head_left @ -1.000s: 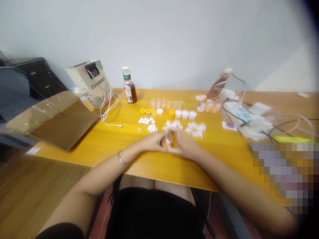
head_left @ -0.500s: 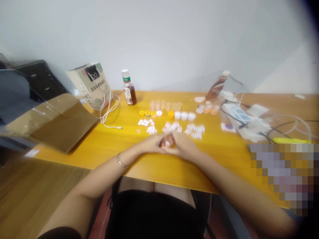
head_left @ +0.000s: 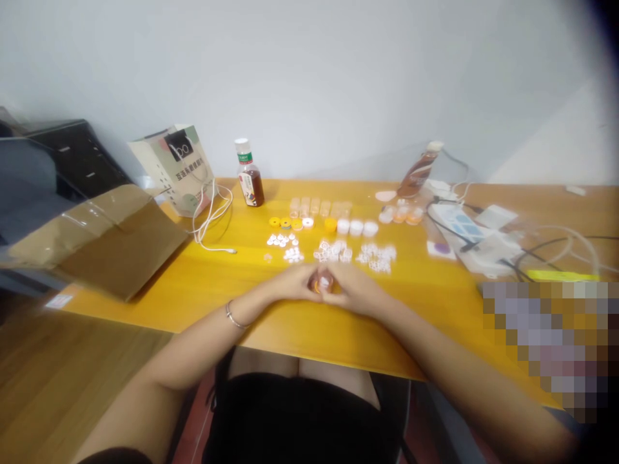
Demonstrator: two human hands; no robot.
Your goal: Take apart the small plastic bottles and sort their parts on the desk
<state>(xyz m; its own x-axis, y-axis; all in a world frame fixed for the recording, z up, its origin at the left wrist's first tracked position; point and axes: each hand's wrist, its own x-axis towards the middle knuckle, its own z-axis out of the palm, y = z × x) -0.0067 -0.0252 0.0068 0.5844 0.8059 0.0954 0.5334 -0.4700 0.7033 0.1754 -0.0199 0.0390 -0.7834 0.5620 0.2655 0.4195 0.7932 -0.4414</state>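
Observation:
My left hand [head_left: 290, 285] and my right hand [head_left: 355, 290] meet over the yellow table [head_left: 203, 283], fingers pinched together on a small orange and white piece [head_left: 323, 282] held between them. A thin bracelet [head_left: 233, 316] circles my left wrist. Just beyond my hands lie heaps of small white parts [head_left: 333, 252]. Behind those runs a row of yellow and white caps [head_left: 324, 224] and a row of small clear vials [head_left: 319, 207].
A cardboard box [head_left: 104, 238] and a paper bag [head_left: 181, 167] with a white cable [head_left: 210, 222] stand left. One brown drink bottle [head_left: 250, 175] stands at the back; another [head_left: 416, 173] leans at the right. A power strip [head_left: 467, 229] and cords lie right.
My hands stay together on the small piece, with slight finger shifts. The view has tilted up a little, so everything sits slightly lower in the picture.

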